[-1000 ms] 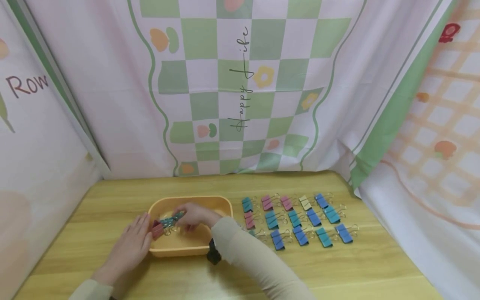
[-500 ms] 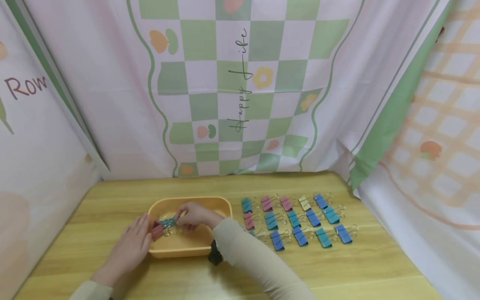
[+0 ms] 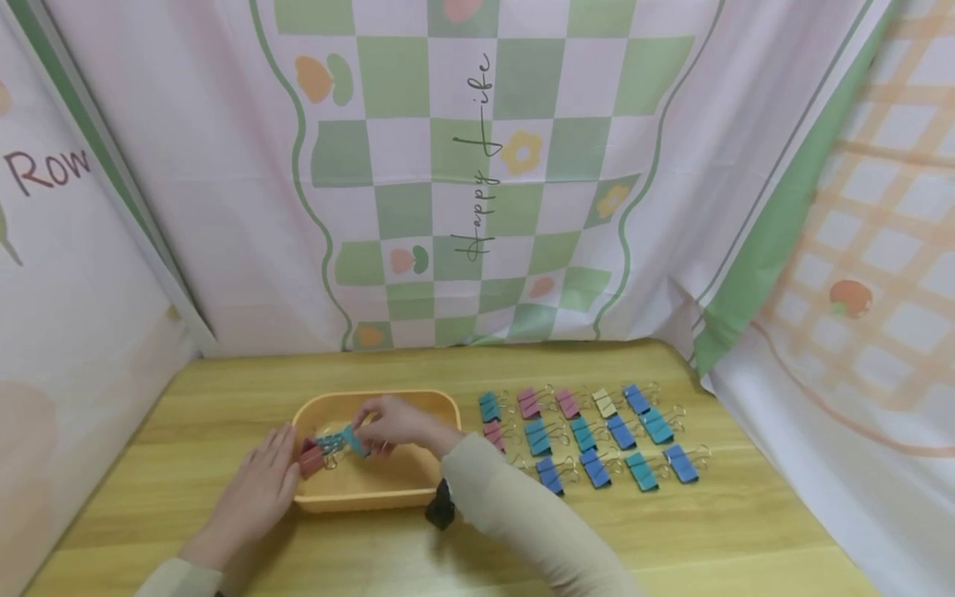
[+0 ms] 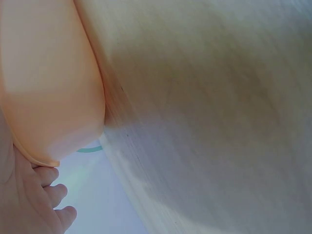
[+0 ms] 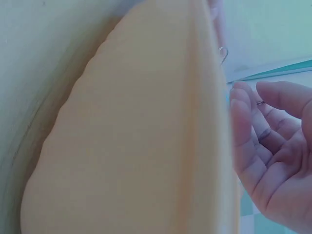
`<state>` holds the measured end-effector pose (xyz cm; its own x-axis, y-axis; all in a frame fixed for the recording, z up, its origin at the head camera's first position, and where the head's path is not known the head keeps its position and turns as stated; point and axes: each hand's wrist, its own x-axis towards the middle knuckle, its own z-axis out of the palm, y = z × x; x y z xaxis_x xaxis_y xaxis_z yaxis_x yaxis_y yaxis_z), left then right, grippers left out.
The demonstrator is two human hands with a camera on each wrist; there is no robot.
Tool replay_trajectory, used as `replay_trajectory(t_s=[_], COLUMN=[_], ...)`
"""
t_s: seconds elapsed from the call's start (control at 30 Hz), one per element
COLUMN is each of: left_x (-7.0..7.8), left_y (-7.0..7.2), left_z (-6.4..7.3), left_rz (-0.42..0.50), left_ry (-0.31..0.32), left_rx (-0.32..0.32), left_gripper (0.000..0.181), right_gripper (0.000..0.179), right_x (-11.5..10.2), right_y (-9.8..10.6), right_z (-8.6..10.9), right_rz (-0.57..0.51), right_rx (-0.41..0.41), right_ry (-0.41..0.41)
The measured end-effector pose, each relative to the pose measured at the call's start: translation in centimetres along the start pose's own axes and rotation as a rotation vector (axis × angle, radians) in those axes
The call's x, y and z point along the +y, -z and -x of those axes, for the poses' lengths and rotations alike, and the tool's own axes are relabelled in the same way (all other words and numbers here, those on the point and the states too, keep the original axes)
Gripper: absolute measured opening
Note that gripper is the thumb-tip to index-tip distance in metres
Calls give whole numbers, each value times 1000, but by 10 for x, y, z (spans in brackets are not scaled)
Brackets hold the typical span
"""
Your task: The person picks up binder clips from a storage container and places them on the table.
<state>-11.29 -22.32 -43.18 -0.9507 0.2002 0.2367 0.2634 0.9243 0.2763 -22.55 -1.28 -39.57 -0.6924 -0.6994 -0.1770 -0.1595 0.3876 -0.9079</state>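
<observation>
A yellow-orange plastic tub [image 3: 373, 500] stands on the table. In it, my right hand [image 3: 391, 421] pinches a teal binder clip [image 3: 355, 441] above the tub floor. In the right wrist view, a bit of wire handle [image 5: 261, 103] shows between the thumb and fingers of my right hand [image 5: 278, 151]; the tub wall covers most of the clip. Other teal clips [image 3: 328, 443] and a pink binder clip [image 3: 311, 459] lie at the tub's left end. My left hand [image 3: 257, 481] rests against the tub's left rim, fingers extended; the left wrist view shows its fingertips [image 4: 57, 194] beside the rim.
Right of the tub, several binder clips in blue, teal, pink and cream lie in rough rows, among them a blue clip [image 3: 681, 463] and a cream clip [image 3: 605, 403]. Patterned curtains [image 3: 477, 166] close off the table's back and sides.
My right hand has drawn slightly right and turned, and the teal clip it holds now shows its broad face. My left hand stays at the rim.
</observation>
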Motion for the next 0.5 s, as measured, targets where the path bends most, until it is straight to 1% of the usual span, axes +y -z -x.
replay_trajectory(t_s=[0.2, 0.37, 0.5], left_x=[0, -1, 0], left_y=[0, 0, 0], left_z=[0, 0, 0], left_rz=[0, 1, 3], left_ry=[4, 1, 1], left_rx=[-6, -5, -3], left_gripper=[53, 52, 52], right_gripper=[10, 13, 17], right_x=[-9, -12, -10], right_y=[7, 14, 21], right_z=[15, 29, 40], right_rz=[-26, -38, -74], right_rx=[-13, -13, 1], right_ry=[51, 94, 95])
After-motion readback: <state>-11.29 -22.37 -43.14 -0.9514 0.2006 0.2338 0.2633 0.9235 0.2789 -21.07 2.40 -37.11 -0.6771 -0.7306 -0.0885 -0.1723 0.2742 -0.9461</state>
